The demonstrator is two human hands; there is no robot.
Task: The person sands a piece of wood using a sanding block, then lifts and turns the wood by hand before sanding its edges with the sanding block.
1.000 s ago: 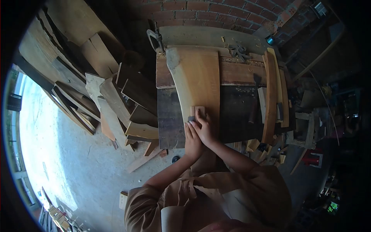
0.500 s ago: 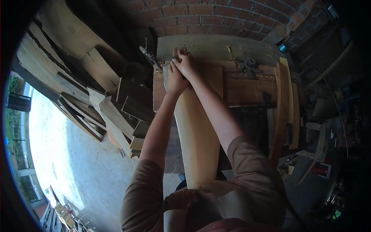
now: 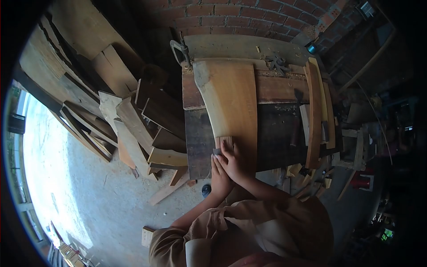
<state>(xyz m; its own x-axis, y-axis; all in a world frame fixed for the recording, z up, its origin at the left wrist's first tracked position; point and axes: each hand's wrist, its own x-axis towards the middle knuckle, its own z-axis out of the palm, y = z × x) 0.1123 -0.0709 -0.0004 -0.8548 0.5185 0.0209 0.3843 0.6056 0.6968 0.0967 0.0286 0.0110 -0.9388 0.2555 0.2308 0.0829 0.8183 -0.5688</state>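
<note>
Block [image 3: 226, 140] and hands drawn back from board's [image 3: 231, 98] far end to near part | right hand [image 3: 236, 168] grasping block; left hand [image 3: 219, 179] alongside, grip unclear | board lying across bench [image 3: 275, 133], far stretch uncovered

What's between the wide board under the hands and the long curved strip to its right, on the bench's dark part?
The head view shows a long-handled tool, a short wood piece and light debris there.

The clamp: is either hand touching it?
No, the left hand and right hand are at the small block, well away from the clamp.
</note>
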